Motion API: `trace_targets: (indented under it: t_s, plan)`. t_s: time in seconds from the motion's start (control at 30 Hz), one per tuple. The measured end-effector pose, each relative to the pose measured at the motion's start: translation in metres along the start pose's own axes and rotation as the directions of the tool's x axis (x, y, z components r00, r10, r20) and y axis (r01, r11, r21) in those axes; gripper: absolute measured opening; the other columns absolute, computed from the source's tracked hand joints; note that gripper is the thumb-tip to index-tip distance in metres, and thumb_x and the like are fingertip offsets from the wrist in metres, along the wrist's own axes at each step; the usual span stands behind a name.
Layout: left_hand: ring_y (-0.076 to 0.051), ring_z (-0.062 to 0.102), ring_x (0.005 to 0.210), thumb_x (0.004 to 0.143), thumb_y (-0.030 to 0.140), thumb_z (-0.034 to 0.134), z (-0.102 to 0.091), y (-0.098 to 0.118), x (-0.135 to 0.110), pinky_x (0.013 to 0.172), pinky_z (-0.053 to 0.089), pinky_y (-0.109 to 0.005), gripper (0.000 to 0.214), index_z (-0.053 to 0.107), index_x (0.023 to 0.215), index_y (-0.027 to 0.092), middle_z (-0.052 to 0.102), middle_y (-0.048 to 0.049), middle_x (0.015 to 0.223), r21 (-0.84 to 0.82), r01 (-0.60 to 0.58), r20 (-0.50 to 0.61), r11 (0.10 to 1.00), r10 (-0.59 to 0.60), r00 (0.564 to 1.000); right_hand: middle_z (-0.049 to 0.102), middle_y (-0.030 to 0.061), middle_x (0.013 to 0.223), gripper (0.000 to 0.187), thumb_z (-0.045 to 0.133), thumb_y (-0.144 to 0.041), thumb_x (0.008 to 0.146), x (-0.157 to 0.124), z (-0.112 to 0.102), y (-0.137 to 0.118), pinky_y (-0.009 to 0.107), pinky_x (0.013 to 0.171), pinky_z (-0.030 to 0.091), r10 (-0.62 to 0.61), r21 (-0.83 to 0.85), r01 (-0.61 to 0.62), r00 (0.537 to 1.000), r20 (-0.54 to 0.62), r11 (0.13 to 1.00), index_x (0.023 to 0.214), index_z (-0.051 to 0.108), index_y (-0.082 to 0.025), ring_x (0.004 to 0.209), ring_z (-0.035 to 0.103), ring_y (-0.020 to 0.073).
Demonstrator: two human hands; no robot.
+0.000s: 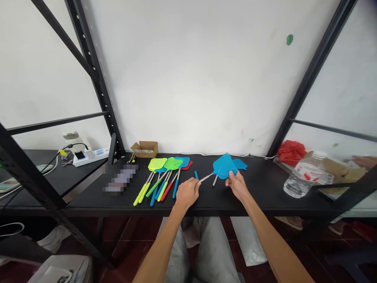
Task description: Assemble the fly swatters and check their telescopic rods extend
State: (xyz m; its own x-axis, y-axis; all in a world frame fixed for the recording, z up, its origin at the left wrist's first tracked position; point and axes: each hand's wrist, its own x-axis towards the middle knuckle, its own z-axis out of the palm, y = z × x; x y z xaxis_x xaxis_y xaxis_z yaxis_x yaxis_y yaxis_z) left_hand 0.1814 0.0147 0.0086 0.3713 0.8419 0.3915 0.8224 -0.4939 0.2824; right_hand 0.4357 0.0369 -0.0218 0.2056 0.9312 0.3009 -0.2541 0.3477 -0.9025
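Note:
A blue fly swatter (pixel 225 166) is held between my two hands just above the black table. My left hand (pixel 188 192) is closed around the lower end of its metal rod; the fingers hide whatever grip is there. With thumb and fingers, my right hand (pixel 237 185) pinches the lower right edge of the mesh head. Behind it lies a second blue swatter head (pixel 240 164), partly covered. A short metal rod end (pixel 215 181) shows below the held head. Beyond my left hand is a loose-looking blue handle piece (pixel 196 174). Several finished-looking yellow, green, blue and red fly swatters (pixel 167 164) lie overlapping to the left.
A small open cardboard box (pixel 145 149) stands by the wall. On the right are a large water bottle (pixel 304 175) and a red plastic bag (pixel 291 152). A power strip (pixel 91 156) lies left of the black metal frame (pixel 101 86). A white cable runs along the wall.

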Motion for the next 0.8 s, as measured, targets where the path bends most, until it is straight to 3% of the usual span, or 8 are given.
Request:
trace_targets:
  t_s: [0.5, 0.8]
  plan:
    - [-0.018, 0.064, 0.087, 0.101, 0.039, 0.031, 0.0034, -0.0023, 0.0017, 0.068, 0.040, -0.027, 0.038, 0.065, 0.093, 0.023, 0.066, -0.0043, 0.096, 0.071, 0.004, 0.022, 0.997, -0.006, 1.000, 0.060, -0.0042, 0.069, 0.043, 0.070, -0.055, 0.076, -0.0006, 0.0009, 0.0049, 0.025, 0.048, 0.049, -0.020, -0.189, 0.006, 0.997, -0.075, 0.982, 0.092, 0.051, -0.020, 0.045, 0.057, 0.0103]
    - [-0.017, 0.064, 0.090, 0.101, 0.039, 0.032, -0.0016, 0.0016, -0.0002, 0.068, 0.040, -0.026, 0.036, 0.065, 0.103, 0.025, 0.066, -0.0037, 0.099, 0.108, 0.031, 0.017, 0.994, -0.033, 0.999, 0.069, 0.0045, 0.068, 0.044, 0.071, -0.056, 0.073, 0.0016, 0.0065, -0.0024, 0.025, 0.046, 0.048, 0.082, -0.236, -0.098, 0.994, -0.077, 0.967, 0.088, 0.054, -0.018, 0.044, 0.060, 0.0140]
